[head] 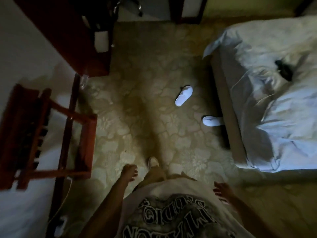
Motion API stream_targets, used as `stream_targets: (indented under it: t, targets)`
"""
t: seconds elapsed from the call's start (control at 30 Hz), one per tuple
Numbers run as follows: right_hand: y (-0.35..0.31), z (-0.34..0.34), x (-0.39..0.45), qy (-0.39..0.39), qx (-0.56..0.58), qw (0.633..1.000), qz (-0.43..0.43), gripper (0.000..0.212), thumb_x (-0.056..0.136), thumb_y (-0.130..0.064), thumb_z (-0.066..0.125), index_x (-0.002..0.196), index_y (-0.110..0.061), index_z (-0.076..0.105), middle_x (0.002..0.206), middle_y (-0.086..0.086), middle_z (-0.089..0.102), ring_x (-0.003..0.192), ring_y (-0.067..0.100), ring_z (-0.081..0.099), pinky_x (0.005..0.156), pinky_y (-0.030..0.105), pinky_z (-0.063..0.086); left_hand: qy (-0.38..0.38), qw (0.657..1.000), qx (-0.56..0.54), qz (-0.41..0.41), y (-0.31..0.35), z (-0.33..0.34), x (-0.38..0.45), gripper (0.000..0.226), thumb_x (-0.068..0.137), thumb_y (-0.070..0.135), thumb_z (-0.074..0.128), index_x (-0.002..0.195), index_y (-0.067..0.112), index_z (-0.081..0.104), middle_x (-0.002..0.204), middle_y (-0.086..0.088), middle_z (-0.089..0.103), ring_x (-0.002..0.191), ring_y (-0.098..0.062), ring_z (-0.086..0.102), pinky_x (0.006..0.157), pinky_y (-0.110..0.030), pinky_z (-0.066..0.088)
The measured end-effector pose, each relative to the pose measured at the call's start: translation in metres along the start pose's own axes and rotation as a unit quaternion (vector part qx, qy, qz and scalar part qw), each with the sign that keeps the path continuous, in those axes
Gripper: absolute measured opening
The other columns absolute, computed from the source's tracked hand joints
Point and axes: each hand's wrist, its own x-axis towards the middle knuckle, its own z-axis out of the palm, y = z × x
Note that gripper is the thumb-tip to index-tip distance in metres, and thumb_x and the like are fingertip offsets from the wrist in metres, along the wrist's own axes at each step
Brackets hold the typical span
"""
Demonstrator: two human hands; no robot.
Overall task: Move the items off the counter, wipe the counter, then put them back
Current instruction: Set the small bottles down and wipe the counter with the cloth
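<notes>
Slippers (183, 95) numbered two (white, apart on the carpet (145, 79)); left hand (130, 172) hung loosely curled, empty; right hand (223, 190) showed straight fingers, empty.

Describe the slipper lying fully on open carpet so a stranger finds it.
Find the bed at right. Two white slippers lie on the carpet beside its frame. Yours is the farther slipper, fully exposed; the nearer slipper pokes partly under the bed.

Dark reddish-brown wooden counter (65, 31) stands at upper left against the white wall, its top dim, blurred
</notes>
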Motion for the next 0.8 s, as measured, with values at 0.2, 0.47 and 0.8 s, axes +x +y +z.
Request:
stream_targets:
  t: [0.2, 0.47, 0.8]
  targets:
    - [-0.14, 0.045, -0.011, 0.019, -0.027, 0.999, -0.033, 0.022, 0.099, -0.028, 0.05, 0.08, -0.017, 0.053, 0.073, -0.001, 0.056, 0.056, 0.004, 0.052, 0.056, 0.027, 0.04, -0.025, 0.98, 0.057, 0.191, 0.236, -0.048, 0.027, 0.026, 0.101, 0.022, 0.049, 0.121, 0.008, 0.056, 0.105, -0.014, 0.066, 0.084, -0.022, 0.064, 0.068, -0.03, 0.048]
    - [-0.402, 0.113, 0.044, -0.013, -0.076, 0.995, -0.068, 0.03, 0.098, -0.021, 0.049, 0.074, -0.007, 0.059, 0.066, 0.009, 0.049, 0.058, 0.018, 0.045, 0.055, 0.027, 0.031, -0.055, 0.996, 0.009, 0.07, 0.35, -0.109, 0.113, 0.028, 0.098, 0.026, 0.053, 0.117, 0.007, 0.058, 0.093, -0.007, 0.068, 0.076, -0.019, 0.065, 0.068, -0.028, 0.048]
    - [-0.838, 0.193, 0.075, -0.094, -0.127, 0.956, -0.248, 0.017, 0.098, -0.008, 0.041, 0.094, -0.008, 0.057, 0.077, 0.007, 0.06, 0.055, 0.01, 0.06, 0.052, 0.022, 0.033, 0.014, 0.988, -0.14, -0.069, 0.485, -0.231, 0.194, 0.04, 0.097, 0.028, 0.057, 0.124, -0.002, 0.057, 0.099, -0.015, 0.063, 0.1, -0.031, 0.057, 0.096, -0.044, 0.044]
